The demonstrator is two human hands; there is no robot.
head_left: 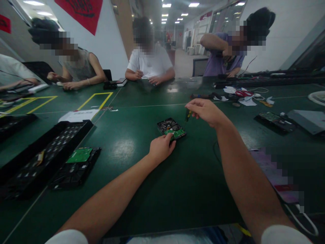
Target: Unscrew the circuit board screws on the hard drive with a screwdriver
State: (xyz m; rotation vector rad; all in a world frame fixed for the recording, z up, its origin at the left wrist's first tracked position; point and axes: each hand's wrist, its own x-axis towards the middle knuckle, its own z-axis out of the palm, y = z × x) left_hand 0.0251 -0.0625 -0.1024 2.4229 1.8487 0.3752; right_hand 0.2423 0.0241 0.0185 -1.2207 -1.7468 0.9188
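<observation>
A hard drive (169, 126) lies on the green table with its circuit board side up. My left hand (162, 146) grips its near edge, the thumb resting on the green board. Just right of the drive, my right hand (204, 110) holds a small screwdriver (187, 116) with a dark and yellow handle. The screwdriver points down beside the drive's right corner; its thin tip is hard to make out.
At left stand a long black tray (50, 149) and another hard drive (76, 167). To the right are a hard drive (274, 122), a grey box (308, 120), red-handled scissors (243, 93) and a purple sheet (273, 173). Several people sit across the table.
</observation>
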